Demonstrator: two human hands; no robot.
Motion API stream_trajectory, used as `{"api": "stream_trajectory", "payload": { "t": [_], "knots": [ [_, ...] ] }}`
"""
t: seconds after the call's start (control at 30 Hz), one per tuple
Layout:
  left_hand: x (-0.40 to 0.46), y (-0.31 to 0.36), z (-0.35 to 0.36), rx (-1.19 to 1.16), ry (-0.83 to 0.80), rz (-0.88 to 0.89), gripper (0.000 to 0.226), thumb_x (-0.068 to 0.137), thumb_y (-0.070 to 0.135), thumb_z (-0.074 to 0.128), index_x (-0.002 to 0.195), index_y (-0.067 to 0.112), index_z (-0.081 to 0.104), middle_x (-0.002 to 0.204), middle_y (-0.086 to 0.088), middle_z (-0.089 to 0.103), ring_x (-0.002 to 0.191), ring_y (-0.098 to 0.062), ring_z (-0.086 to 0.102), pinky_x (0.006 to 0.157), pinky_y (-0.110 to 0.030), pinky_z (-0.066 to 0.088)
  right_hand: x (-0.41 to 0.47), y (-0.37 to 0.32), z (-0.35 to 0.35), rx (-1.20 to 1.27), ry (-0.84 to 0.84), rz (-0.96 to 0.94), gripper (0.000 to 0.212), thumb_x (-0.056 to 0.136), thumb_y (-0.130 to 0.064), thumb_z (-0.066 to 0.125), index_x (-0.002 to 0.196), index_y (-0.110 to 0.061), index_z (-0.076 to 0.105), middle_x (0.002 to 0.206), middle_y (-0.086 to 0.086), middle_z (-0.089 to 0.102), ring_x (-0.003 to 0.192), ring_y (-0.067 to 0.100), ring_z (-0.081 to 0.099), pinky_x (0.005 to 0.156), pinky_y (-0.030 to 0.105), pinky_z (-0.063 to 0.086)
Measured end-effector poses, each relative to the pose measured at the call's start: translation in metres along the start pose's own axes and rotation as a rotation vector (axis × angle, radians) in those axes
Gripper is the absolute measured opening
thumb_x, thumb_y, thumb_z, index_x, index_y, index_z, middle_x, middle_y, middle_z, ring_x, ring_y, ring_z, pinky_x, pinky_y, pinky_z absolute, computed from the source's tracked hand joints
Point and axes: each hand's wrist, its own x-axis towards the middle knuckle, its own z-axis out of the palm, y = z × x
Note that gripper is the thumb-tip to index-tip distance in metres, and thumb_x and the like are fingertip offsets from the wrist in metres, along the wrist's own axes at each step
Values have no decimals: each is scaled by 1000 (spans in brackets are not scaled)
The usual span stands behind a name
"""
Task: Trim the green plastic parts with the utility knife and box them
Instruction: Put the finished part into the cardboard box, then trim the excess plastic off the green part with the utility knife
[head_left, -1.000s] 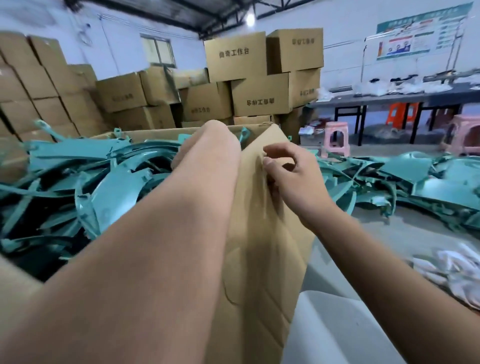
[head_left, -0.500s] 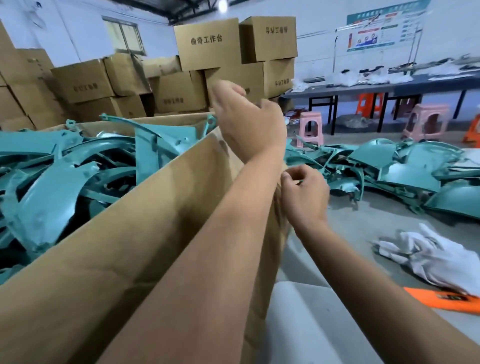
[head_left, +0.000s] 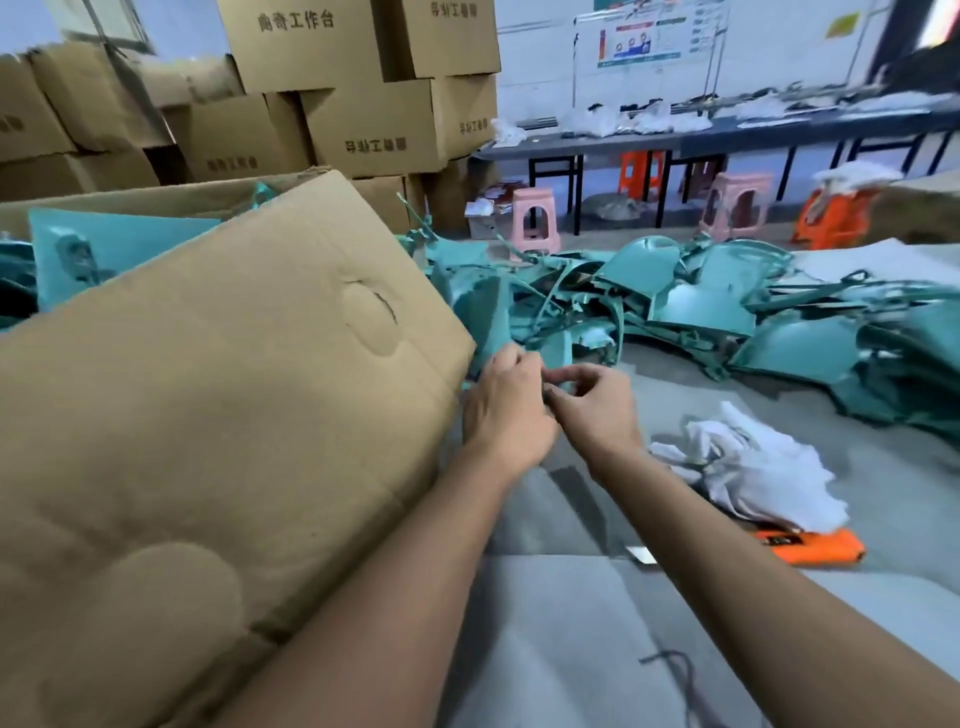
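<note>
My left hand (head_left: 506, 410) and my right hand (head_left: 597, 408) meet just past the right corner of the big cardboard box (head_left: 234, 395). Their curled fingertips pinch a small green plastic piece (head_left: 565, 387) between them; most of it is hidden. More green parts (head_left: 104, 249) fill the box behind its raised flap. A long pile of green plastic parts (head_left: 727, 322) lies across the grey table (head_left: 571, 649). The orange utility knife (head_left: 815, 545) lies to the right, partly under white gloves (head_left: 753, 467).
A small metal sliver (head_left: 641, 555) lies beside my right forearm. Stacked cardboard cartons (head_left: 363, 104) stand behind the box. Pink stools (head_left: 535, 223) and an orange stool (head_left: 831, 218) stand by a long dark workbench (head_left: 727, 135) at the back.
My left hand has come down from the top of the box flap to join my right hand beside the box corner. My view has swung right and down.
</note>
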Motion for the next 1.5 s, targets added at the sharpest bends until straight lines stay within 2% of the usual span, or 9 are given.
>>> {"api": "stream_trajectory", "payload": {
  "t": [0.37,0.63,0.77,0.9,1.07,1.2,1.3,1.37,1.5],
  "knots": [
    [-2,-7,-19,185,171,448,47,73,-1,67,117,15,65,162,-3,29,141,-26,38,109,-40,45,0,-23,-46,154,442,-250,16,72,-13,66,68,-27,59,62,-12,55,54,3,43,57,27,39],
    [5,8,0,-2,-8,11,43,80,10,64,119,27,63,166,12,3,105,-28,62,75,-36,51,-4,-1,-122,175,788,-237,10,81,-11,58,87,-16,63,67,-10,48,58,2,41,61,22,37],
    [11,12,18,-101,-252,-157,57,82,13,55,135,33,58,145,-6,46,105,-29,62,79,-33,51,-16,11,-141,166,899,-368,13,82,-7,55,88,-18,59,72,-16,46,60,1,43,62,17,35],
    [5,12,34,-454,-104,-306,26,89,15,65,112,27,65,100,-4,70,86,-28,71,76,-38,60,-6,20,-173,213,1002,-295,15,88,-14,56,90,-28,56,81,-4,57,69,6,50,69,31,46],
    [4,27,41,-584,121,-438,36,84,27,80,106,21,51,89,4,63,84,-24,65,65,-29,52,1,48,-194,-225,280,162,39,94,-14,71,131,-18,64,114,17,69,83,20,62,77,32,49],
    [7,35,52,-569,-28,-502,29,94,43,65,108,19,56,101,-9,73,96,-32,70,85,-41,59,-27,42,-182,-786,289,-289,21,85,-27,79,102,-17,72,106,12,60,100,33,53,90,39,43],
    [2,32,56,-393,-27,-557,45,99,54,48,104,13,66,101,-11,75,98,-35,70,93,-42,55,-47,33,-177,-749,-262,-417,32,82,-54,76,76,-24,66,74,-10,60,77,20,57,68,34,46],
    [-1,28,62,-453,41,-571,39,101,48,48,109,14,66,102,-11,75,98,-36,71,92,-44,56,-58,37,-176,-920,-545,-366,38,74,-65,76,84,-30,67,85,-14,63,90,13,54,79,33,48],
    [-10,26,62,-723,329,-485,18,104,29,53,101,22,68,73,2,68,69,-21,64,64,-30,50,-60,50,-183,-1137,-427,-320,31,88,-57,70,105,-31,66,113,-12,63,112,17,50,95,35,43]
  ]
}}
